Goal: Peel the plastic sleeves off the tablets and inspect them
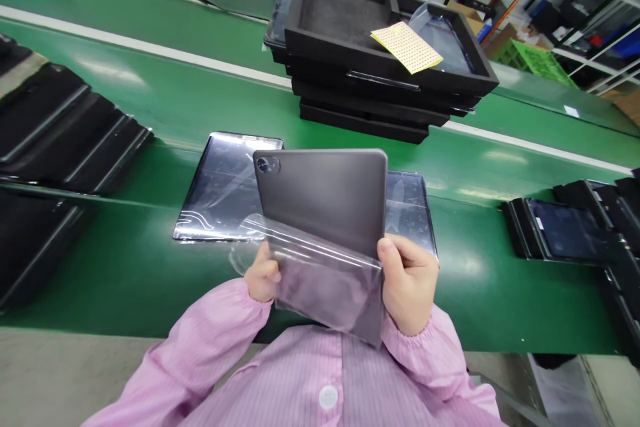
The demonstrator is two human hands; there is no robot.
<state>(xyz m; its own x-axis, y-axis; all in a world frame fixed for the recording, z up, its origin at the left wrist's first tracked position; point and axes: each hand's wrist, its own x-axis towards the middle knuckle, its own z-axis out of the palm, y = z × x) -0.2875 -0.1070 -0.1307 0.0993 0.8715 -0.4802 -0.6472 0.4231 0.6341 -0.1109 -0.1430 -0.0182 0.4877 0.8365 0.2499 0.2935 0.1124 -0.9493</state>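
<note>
A grey tablet (325, 193) is held up in front of me, its back and round camera bump facing me. Clear plastic film (325, 280) covers its lower half; whether this is a loose sheet or a sleeve I cannot tell. My left hand (263, 273) is closed at the tablet's lower left edge, gripping the film, and is slightly blurred. On the right edge, my right hand (410, 280) pinches the tablet and film, thumb on top. Behind the tablet, a shiny dark panel (220, 187) lies flat on the left and another panel (413, 207) on the right, both partly hidden.
Stacked black trays (360, 60) stand ahead, with a yellow dotted sheet (407, 47) on top. More dark trays (60, 127) are piled at left. At right, a stack holds a dark-screened tablet (565, 227). Everything stands on a green bench (470, 293).
</note>
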